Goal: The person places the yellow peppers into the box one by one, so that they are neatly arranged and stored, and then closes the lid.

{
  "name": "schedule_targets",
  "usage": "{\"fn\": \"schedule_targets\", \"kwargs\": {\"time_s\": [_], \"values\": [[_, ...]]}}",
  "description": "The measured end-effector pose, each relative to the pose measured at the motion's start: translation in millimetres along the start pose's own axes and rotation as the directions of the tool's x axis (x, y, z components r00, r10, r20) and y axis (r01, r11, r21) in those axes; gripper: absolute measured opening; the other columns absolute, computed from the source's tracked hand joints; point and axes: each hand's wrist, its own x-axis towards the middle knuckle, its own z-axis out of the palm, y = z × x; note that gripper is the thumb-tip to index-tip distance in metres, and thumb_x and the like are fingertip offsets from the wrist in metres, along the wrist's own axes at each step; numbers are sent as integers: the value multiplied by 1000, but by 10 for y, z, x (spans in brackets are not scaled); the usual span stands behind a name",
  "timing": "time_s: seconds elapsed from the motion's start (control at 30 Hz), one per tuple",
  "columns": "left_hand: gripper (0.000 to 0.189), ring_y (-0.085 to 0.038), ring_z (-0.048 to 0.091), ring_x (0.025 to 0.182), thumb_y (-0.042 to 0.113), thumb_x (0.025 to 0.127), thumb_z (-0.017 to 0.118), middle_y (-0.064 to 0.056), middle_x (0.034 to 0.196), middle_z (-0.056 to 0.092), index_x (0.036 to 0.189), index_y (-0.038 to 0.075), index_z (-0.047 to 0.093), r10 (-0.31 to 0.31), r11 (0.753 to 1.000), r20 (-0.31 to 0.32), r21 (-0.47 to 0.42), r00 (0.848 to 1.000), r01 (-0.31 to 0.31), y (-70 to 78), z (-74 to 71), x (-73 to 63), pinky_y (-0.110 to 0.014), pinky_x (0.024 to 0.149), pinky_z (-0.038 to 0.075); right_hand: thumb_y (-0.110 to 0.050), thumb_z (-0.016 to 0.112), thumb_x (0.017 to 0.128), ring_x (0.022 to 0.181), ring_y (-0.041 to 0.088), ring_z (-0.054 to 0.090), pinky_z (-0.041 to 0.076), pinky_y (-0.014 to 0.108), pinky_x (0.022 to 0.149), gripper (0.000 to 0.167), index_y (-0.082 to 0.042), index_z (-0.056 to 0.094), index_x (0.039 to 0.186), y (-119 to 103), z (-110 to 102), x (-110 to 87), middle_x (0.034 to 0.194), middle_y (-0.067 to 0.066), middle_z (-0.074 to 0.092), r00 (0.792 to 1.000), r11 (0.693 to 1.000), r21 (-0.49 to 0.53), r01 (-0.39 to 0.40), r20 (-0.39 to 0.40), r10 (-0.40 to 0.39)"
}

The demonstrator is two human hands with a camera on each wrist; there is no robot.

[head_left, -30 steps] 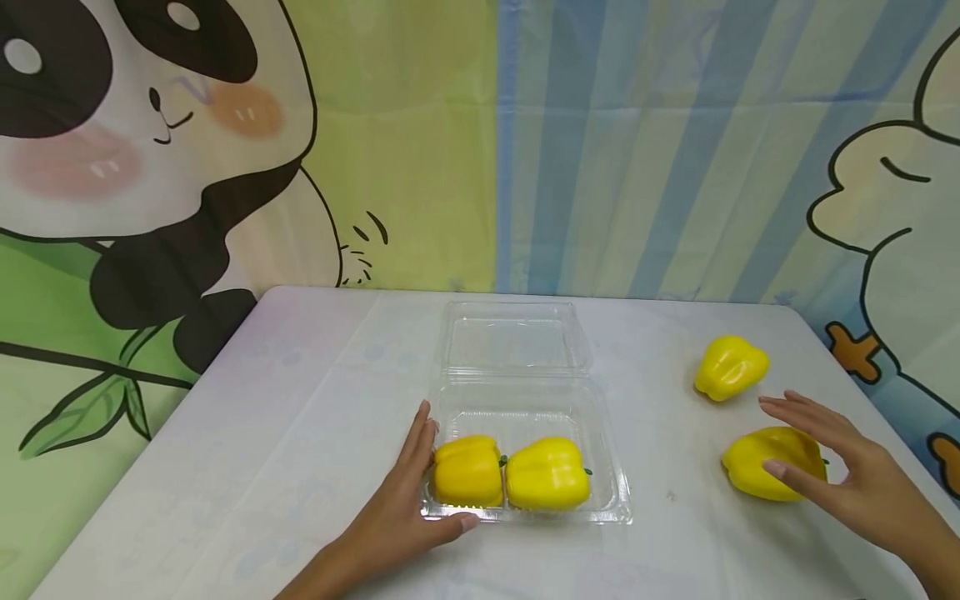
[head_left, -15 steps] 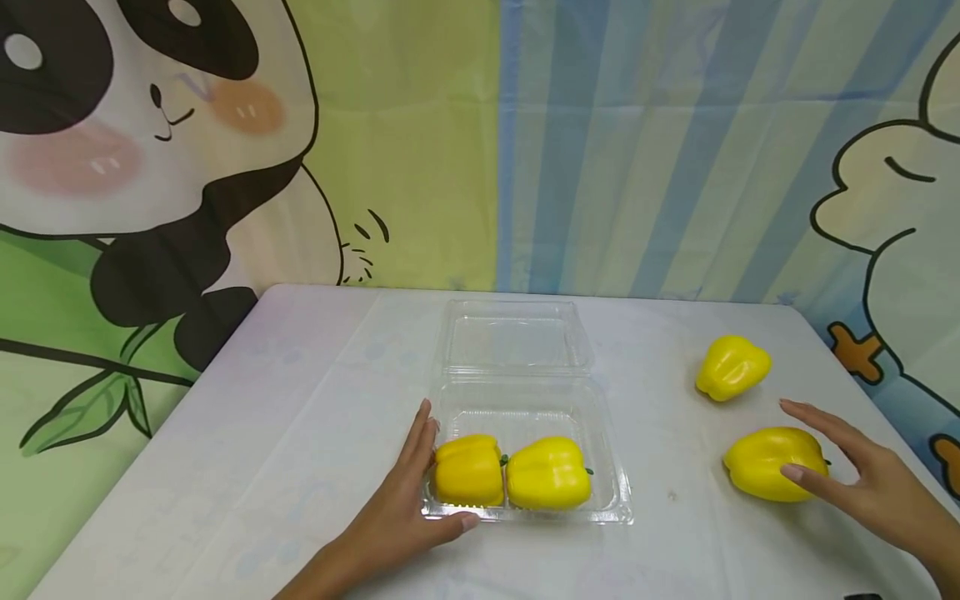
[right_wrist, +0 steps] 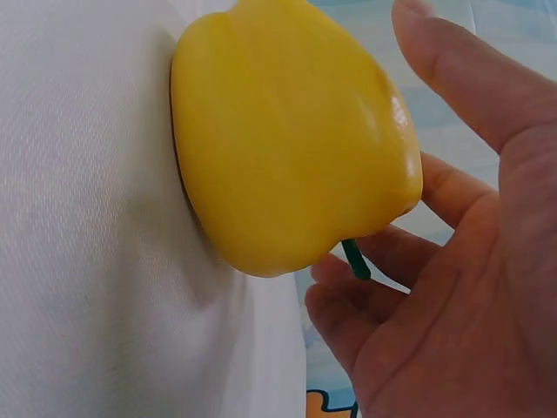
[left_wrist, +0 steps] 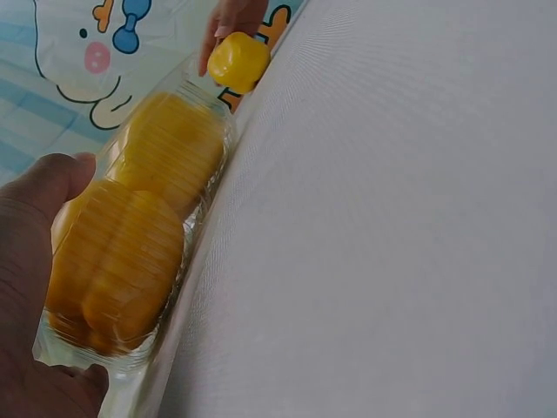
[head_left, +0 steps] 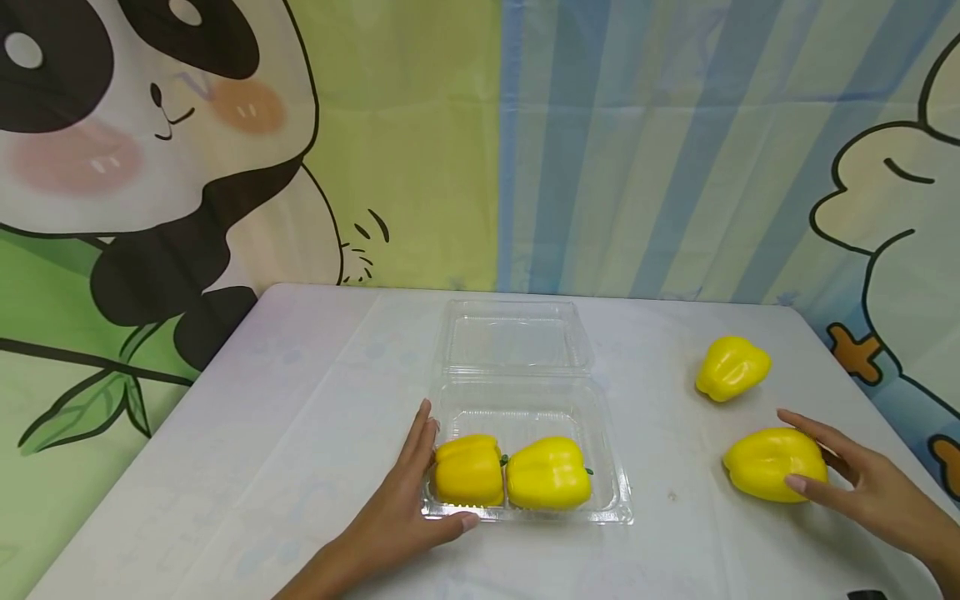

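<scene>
- One yellow pepper is seen on its side on the surface, well to the right of the box. Its green stem is pointed toward the palm of the right hand.
- The fingers of the right hand are set around the stem end, bent a little, with a wide gap left between them and the thumb. In the right wrist view the thumb is seen apart from the pepper. Nothing is gripped; whether the other fingers are touching it cannot be told. The hand seems to be shaped this way so that the round pepper can fit inside.
- A clear plastic box is placed in the middle, and its one lid is folded back, maybe so that the inside can be reached.
- Its near left corner is touched by the left hand. The fingers are laid nearly straight along the side, and the thumb is spread along the front. It is probably steadied like this so that it does not slide.
- Two peppers are laid in the front part of the box: a left one and a right one.
- A fourth pepper is seen behind the first one, apart from it.
- In all, four peppers, one box and two hands are counted.
- Behind, a cloth with a panda is hung.
</scene>
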Motion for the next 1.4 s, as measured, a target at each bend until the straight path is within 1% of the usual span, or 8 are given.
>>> {"fn": "schedule_targets", "kwargs": {"time_s": [0.1, 0.27, 0.4, 0.63, 0.77, 1.07, 1.27, 1.4], "values": [[124, -18, 32, 140, 65, 70, 76, 22, 158, -15, 157, 9, 7, -1, 1000, 2, -4, 1000, 1, 1, 0, 1, -41, 111, 27, -18, 73, 88, 124, 61, 27, 26, 77, 90, 82, 8, 24, 149, 18, 4, 2, 148, 38, 25, 1000, 1000, -4, 3, 23, -2], [123, -17, 31, 140, 64, 71, 76, 23, 158, -16, 157, 10, 6, -9, 1000, 4, -1, 1000, 9, 7, -1, 1, -40, 111, 28, -20, 76, 86, 117, 54, 38, 42, 64, 87, 84, 9, 27, 148, 31, -5, 9, 146, 37, 30, 999, 998, -58, 3, 44, 0], [123, -17, 29, 141, 64, 71, 76, 23, 158, -16, 157, 10, 7, -11, 1000, 4, 2, 1000, 11, 12, -2, 2, -39, 111, 27, -22, 76, 86, 117, 55, 39, 38, 66, 88, 86, 12, 26, 146, 30, -17, 14, 144, 39, 29, 998, 998, -51, -24, 63, 27], [124, -17, 28, 141, 62, 70, 78, 23, 158, -16, 157, 11, 6, -11, 1000, 3, -9, 1000, 11, 17, -3, -1, -40, 111, 27, -27, 78, 84, 112, 51, 45, 43, 60, 86, 84, 13, 33, 143, 51, -20, 25, 140, 39, 35, 999, 997, -77, -33, 33, 35], [123, -18, 28, 141, 61, 71, 78, 22, 158, -15, 157, 10, 6, -8, 1000, 1, -3, 1000, 8, 16, -4, -4, -40, 110, 28, -33, 76, 86, 112, 54, 44, 41, 64, 87, 85, 13, 33, 143, 37, -27, 34, 139, 40, 34, 998, 995, -81, -60, 29, 62], [123, -20, 30, 141, 58, 72, 79, 20, 159, -16, 157, 8, 6, 5, 1000, 1, 0, 1000, -5, 4, -5, -4, -42, 111, 28, -38, 73, 88, 111, 57, 43, 43, 65, 85, 85, 13, 33, 142, -10, -22, 37, 137, 43, 33, 996, 992, -89, -90, -15, 89], [122, -17, 28, 141, 58, 72, 79, 23, 158, -16, 157, 12, 5, -14, 1000, 5, -6, 1000, 14, 17, -4, 4, -40, 110, 28, -38, 70, 90, 110, 58, 44, 49, 55, 77, 82, 14, 34, 141, -21, -3, 59, 135, 43, 36, 988, 990, -86, -113, -116, 103], [122, -16, 27, 142, 55, 72, 81, 25, 157, -16, 157, 13, 5, -27, 1000, 4, -3, 1000, 27, 20, -2, 4, -40, 111, 27, -37, 71, 89, 110, 57, 44, 49, 53, 76, 82, 14, 34, 141, -90, 20, 54, 135, 42, 37, 984, 991, -62, -114, -145, 104]]}}
